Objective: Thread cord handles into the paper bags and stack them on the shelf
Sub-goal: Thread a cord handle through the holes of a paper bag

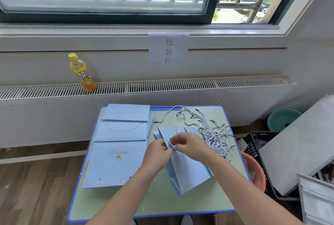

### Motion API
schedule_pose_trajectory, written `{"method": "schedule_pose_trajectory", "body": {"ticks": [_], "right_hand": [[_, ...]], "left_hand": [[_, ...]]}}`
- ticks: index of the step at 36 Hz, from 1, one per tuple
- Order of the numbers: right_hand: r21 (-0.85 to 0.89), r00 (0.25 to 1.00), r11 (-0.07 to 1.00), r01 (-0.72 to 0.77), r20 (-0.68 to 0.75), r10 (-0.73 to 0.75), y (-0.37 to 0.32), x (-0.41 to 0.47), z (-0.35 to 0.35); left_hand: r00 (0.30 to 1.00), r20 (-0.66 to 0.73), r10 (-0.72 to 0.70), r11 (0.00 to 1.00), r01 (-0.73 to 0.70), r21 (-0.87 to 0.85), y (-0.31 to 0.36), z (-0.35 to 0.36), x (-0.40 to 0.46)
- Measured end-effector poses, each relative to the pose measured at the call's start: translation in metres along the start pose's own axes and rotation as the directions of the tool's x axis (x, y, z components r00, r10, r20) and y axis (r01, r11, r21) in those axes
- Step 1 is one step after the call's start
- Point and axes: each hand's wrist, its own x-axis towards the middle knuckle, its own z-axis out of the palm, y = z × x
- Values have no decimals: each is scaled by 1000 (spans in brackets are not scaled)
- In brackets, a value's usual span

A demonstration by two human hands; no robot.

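Cord (172, 145) of twisted white and grey is pinched between both hands over a light blue paper bag (186, 168), which lies partly opened on the small table (157, 205) right of its centre. The left hand (159, 152) has its fingers curled and its fingertips closed on the cord, and the right hand (191, 145) is curled over it from the other side, so the spot where cord meets bag is largely hidden by the fingers. A stack of flat bags (118, 145) of the same blue is laid along the table's left edge, one printed with a gold crown and the word PRINCE, and it is just beside the left wrist. A loose pile of cords (211, 132) with dark tips is spread near the far right corner, touching the opened bag's far end. Behind the table a yellow drink bottle (82, 73) is stood on the radiator grille (180, 84), and a paper sign (168, 48) is fixed below the window sill. Off the table's right edge a pink basin (256, 172), a black crate (260, 141) and a teal basin (282, 119) are seen on the floor.
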Motion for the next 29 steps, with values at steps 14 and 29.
{"method": "schedule_pose_trajectory", "body": {"ticks": [14,29], "right_hand": [[-276,995,956,-96,-28,92,32,-5,-13],[709,994,702,-67,-15,111,-14,7,5]], "left_hand": [[987,-159,6,992,-26,-124,-17,-5,8],[993,-49,103,957,-113,-269,-13,-9,1]]}}
